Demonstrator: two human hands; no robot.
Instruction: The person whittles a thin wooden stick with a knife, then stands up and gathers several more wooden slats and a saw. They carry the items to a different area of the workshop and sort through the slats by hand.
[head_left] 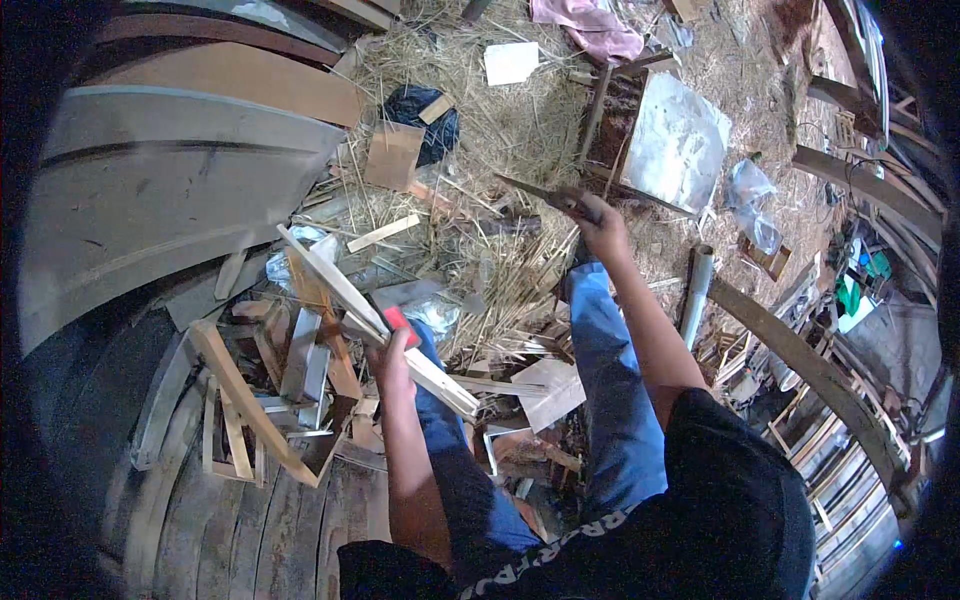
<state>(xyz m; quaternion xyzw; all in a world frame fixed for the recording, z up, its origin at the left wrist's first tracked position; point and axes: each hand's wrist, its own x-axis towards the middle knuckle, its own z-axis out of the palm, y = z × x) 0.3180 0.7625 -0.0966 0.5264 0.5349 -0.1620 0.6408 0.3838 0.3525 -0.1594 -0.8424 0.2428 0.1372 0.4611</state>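
Observation:
Long pale wooden strips (345, 290) lie slanted across my left thigh, with my left hand (393, 362) closed round them near their middle. A small red object (401, 326) shows at the fingers of that hand, on top of the strips. Out in front on the right, my right hand (603, 228) is closed on the dark handle of a saw-like tool. Its narrow dark blade (530, 188) points away to the upper left, apart from the strips. The fine details of the tool are hard to make out.
A box with a pale metal top (677, 142) stands beyond my right hand. Wood offcuts and frames (250, 400) pile up at the left. A black plastic bag (425, 115), a cardboard-like piece (394, 155) and a grey pipe (697, 295) lie on the straw-littered floor.

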